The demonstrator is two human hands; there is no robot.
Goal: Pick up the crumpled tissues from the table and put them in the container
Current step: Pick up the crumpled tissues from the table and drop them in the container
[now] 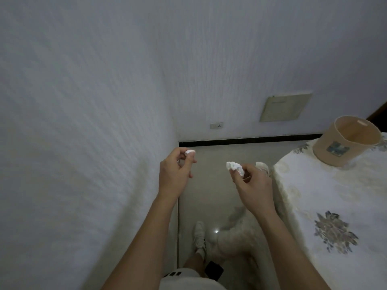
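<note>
A person stands in a room corner, a white sneaker (200, 237) planted on the pale floor (211, 181) at six o'clock, with both bare forearms reaching forward over it. The left hand (174, 170), just left of centre, pinches a small crumpled tissue (190, 152) between thumb and fingertips, the other fingers curled loosely beneath. The right hand (253, 181), just beside it toward four o'clock, is closed on a larger crumpled tissue (235, 167), which bulges out above the fingertips. Each wad is held high in a light pinch, apparently ready to be dropped rather than squeezed. To the right, at three to four o'clock, the edge of a table (310, 206) draped in a white floral cloth curves into view; no loose tissues show on the part of it that is visible. Farther along it, at two o'clock, a beige open-topped container (345, 141) stands upright on the cloth, its mouth facing up and well apart from both hands, seemingly placed to catch the tissues from above. Both hands are off the table and over the floor, so the carry to the container appears to be the step in hand. Beyond, a textured wall (83, 80) carries a socket (216, 125) and a pale panel (284, 106).
</note>
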